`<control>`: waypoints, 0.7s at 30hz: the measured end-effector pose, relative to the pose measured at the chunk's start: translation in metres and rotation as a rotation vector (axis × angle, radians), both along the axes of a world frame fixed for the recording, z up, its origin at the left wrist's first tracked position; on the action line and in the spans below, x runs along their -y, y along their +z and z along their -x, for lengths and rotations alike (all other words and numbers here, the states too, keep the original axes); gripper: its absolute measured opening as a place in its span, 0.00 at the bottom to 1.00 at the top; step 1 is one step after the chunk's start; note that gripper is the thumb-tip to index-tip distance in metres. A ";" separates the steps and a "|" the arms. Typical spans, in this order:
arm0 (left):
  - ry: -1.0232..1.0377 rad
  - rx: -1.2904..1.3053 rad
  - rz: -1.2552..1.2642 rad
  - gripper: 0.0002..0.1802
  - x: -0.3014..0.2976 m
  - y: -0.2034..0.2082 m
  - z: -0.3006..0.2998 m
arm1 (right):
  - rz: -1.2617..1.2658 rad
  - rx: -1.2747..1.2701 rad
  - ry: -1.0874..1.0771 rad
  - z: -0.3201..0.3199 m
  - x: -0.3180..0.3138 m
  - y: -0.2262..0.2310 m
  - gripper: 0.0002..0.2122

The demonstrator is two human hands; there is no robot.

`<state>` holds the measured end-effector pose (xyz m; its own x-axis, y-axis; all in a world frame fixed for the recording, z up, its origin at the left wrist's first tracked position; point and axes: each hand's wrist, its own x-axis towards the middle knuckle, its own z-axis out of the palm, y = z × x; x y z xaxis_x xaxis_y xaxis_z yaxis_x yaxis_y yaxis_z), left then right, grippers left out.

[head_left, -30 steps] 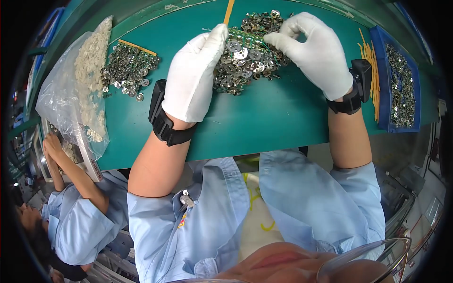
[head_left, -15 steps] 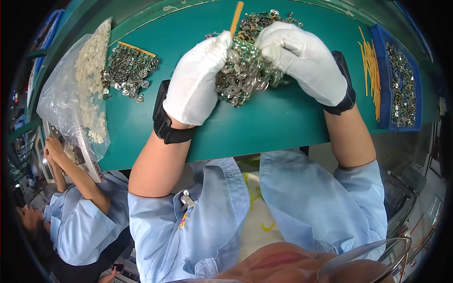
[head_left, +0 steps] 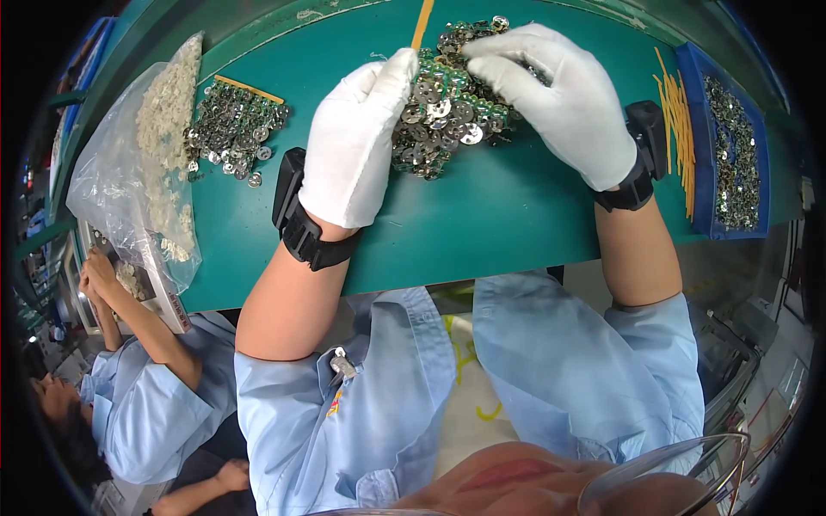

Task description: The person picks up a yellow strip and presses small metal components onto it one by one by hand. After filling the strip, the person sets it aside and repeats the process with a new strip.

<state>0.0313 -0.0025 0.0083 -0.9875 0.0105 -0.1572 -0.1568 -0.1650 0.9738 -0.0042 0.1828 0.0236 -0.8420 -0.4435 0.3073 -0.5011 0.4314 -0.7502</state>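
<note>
My gloved left hand [head_left: 353,142] is closed beside a dense bunch of small silvery metal discs [head_left: 439,120], with green bits showing among them. From its fingertips a thin yellow stick [head_left: 422,24] points away from me; how the discs hang together is hidden. White-gloved too, my right hand [head_left: 568,116] hovers at the bunch's right side, thumb and fingers apart, with nothing visible between them. Beyond both hands lies a pile of similar metal parts [head_left: 469,36], partly covered by the right hand.
At the left lies another cluster of metal discs [head_left: 232,129] with a yellow stick [head_left: 249,89], beside a clear bag of whitish pieces [head_left: 168,120]. Loose yellow sticks [head_left: 675,129] lie near a blue tray [head_left: 704,193] of metal parts. A co-worker [head_left: 155,404] sits lower left.
My right fingers have parted and drawn off the bunch, slightly up and right. The bunch hangs more spread, and the stick has shifted a little left and away.
</note>
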 end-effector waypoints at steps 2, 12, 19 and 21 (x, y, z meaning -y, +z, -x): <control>-0.025 0.019 0.029 0.14 0.000 0.002 -0.002 | 0.072 0.105 -0.012 -0.003 0.000 -0.005 0.06; 0.025 0.158 -0.281 0.16 -0.011 0.010 -0.006 | 0.315 0.352 0.202 -0.002 -0.004 -0.019 0.05; 0.020 -0.016 0.134 0.15 -0.001 0.005 -0.003 | 0.021 0.041 0.015 0.001 -0.002 0.002 0.05; 0.025 -0.027 0.137 0.15 -0.004 0.003 -0.004 | 0.024 -0.129 0.114 0.001 -0.001 -0.003 0.05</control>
